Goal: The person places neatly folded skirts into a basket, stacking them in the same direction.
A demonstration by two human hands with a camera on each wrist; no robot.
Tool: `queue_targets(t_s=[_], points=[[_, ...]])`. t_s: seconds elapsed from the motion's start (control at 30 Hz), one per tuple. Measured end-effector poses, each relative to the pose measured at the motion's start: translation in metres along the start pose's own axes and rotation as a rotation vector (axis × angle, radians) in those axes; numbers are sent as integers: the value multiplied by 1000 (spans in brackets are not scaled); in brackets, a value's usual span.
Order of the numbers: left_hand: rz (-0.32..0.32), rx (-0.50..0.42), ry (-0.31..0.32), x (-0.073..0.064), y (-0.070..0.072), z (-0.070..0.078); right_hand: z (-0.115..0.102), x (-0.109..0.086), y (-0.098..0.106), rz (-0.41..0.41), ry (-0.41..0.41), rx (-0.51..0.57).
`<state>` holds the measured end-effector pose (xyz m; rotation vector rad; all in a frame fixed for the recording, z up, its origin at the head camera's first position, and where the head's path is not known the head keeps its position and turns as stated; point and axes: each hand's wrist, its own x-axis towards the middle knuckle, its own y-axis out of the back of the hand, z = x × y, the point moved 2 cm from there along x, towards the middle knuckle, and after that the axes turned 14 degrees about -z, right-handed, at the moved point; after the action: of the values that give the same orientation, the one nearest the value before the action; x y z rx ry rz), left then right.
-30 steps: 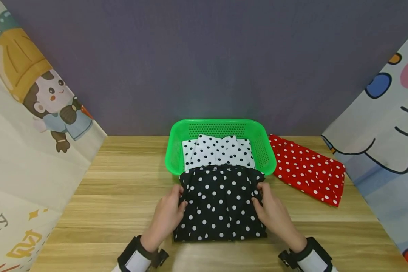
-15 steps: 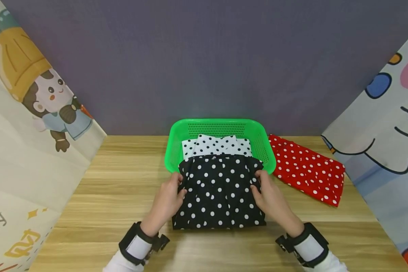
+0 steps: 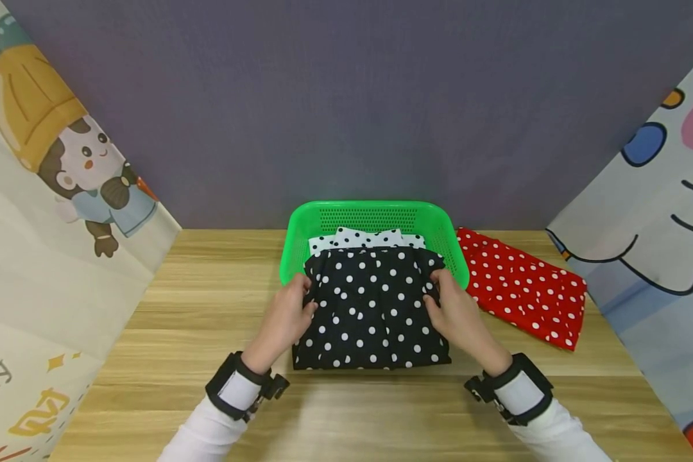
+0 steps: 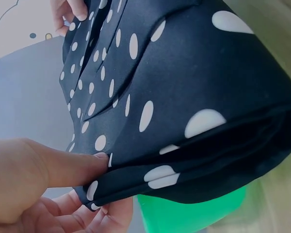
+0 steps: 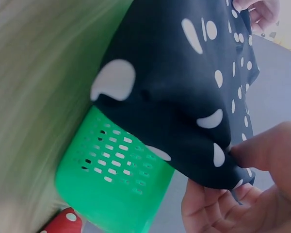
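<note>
A folded black cloth with white polka dots (image 3: 369, 314) is pinched at its left and right sides by both hands. My left hand (image 3: 285, 314) has the thumb on top and fingers beneath; the left wrist view shows the cloth's layered folds (image 4: 160, 179) at that edge. On the opposite side my right hand (image 3: 456, 311) pinches a corner the same way. The cloth's far part overlaps a green plastic basket (image 3: 293, 240), hiding its front rim. Inside the basket lies a folded white cloth with black dots (image 3: 369, 239), mostly covered in this view by the black one.
A folded red cloth with white dots (image 3: 522, 289) lies on the wooden table (image 3: 208, 282) right of the basket. Behind the basket rises a dark grey panel (image 3: 346, 115). Cartoon-printed sheets (image 3: 46, 289) flank the table on both sides.
Both hands have carried the black dotted cloth forward, farther over the basket. More of the white dotted cloth is now covered. The basket and red cloth stay in place.
</note>
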<state>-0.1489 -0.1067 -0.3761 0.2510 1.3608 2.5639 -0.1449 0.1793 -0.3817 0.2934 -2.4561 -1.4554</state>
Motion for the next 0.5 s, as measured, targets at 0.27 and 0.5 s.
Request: queue_targets(t_s=[0.27, 0.5], points=[[8, 23, -12, 20, 11, 2, 4, 18, 8, -18, -14, 3], [-21, 40, 10, 39, 18, 1, 9, 35, 13, -33, -27, 16]])
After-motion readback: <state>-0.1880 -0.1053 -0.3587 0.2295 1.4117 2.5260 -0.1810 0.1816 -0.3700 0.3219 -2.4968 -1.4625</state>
